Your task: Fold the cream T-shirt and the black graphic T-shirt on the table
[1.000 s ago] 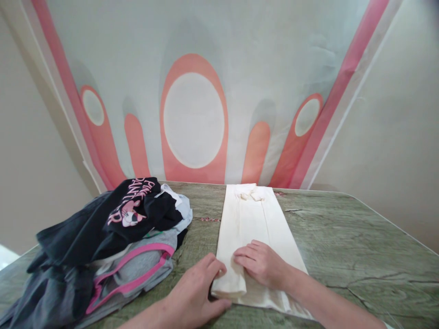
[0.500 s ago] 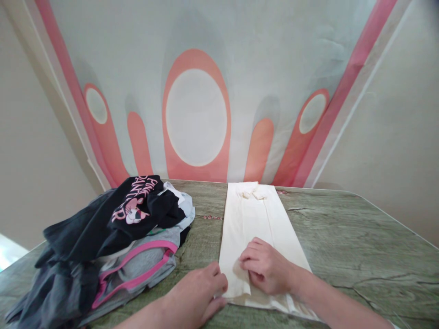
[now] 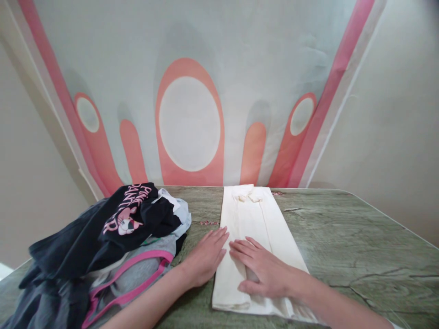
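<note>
A long cream garment (image 3: pixel 255 228), folded into a narrow strip, lies down the middle of the green marbled table (image 3: pixel 350 246). My right hand (image 3: pixel 262 269) lies flat on its near part, fingers stretched out and pointing left. My left hand (image 3: pixel 206 258) rests open along the strip's left edge, fingers extended, partly on the table. Neither hand grips anything. The near end of the strip shows a folded-over layer.
A heap of clothes (image 3: pixel 103 242) sits on the left of the table: a black printed top, grey and pink pieces, dark fabric. Behind the table hangs a pale cloth with pink and orange ovals (image 3: pixel 188 123).
My left hand has moved forward from the strip's near corner and opened flat along its left edge. My right hand has spread out flat and slid slightly left over the fold.
</note>
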A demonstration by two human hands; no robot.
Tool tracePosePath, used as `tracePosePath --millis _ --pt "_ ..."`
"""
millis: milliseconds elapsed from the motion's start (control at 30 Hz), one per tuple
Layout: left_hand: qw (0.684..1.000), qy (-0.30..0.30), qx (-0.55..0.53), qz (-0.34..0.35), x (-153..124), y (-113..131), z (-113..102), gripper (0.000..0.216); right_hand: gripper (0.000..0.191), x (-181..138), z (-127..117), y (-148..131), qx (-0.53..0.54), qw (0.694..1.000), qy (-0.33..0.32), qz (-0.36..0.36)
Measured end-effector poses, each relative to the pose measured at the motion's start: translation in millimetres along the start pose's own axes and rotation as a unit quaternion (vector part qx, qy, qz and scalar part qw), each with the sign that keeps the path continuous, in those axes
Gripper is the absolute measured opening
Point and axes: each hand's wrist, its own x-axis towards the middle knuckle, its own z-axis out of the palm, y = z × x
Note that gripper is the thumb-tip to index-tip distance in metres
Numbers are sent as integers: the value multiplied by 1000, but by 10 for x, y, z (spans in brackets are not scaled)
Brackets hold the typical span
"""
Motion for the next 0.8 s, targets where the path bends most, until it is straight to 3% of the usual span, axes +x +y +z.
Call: tracePosePath --millis 167,333,500,600,800 --pt "1000 6 29 -9 251 -120 136 49 86 -61 -60 -91 36 997 -66 -2" --pt "999 -12 52 -4 201 -162 142 51 87 -125 -107 -184 48 996 -71 -22" --pt "997 -41 62 -7 106 -50 76 57 64 -68 -178 -103 62 998 -19 -4" --pt "997 -48 58 -7 55 57 52 61 66 -1 -148 33 28 999 9 19" --pt "996 -65 40 -37 -12 228 -9 70 74 -13 -38 63 -1 998 -32 49"
